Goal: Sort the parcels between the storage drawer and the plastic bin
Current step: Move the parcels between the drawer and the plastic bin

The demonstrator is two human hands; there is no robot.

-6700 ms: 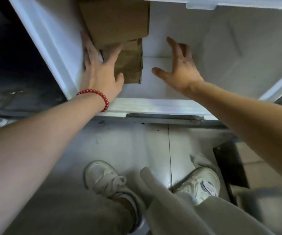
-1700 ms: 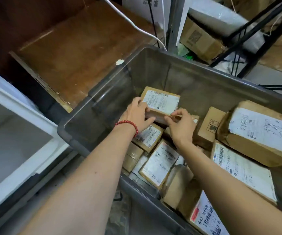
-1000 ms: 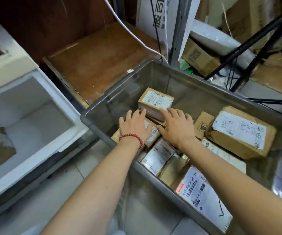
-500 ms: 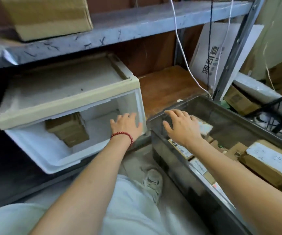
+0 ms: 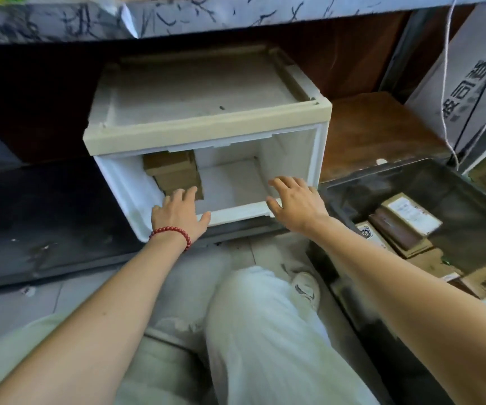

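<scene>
Hands have swung from bin (image 5: 382, 178) to drawer (image 5: 235, 214), left hand (image 5: 178, 213) and right hand (image 5: 295, 204) spread, empty; its back-left parcels (image 5: 171, 173) look stiff, light cardboard, best clasped by opposite sides

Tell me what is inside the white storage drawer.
Inside the drawer, brown cardboard parcels sit stacked at its left side; white floor shows to their right. The left hand covers the stack's near edge, and the cabinet top hides the drawer's back.
</scene>
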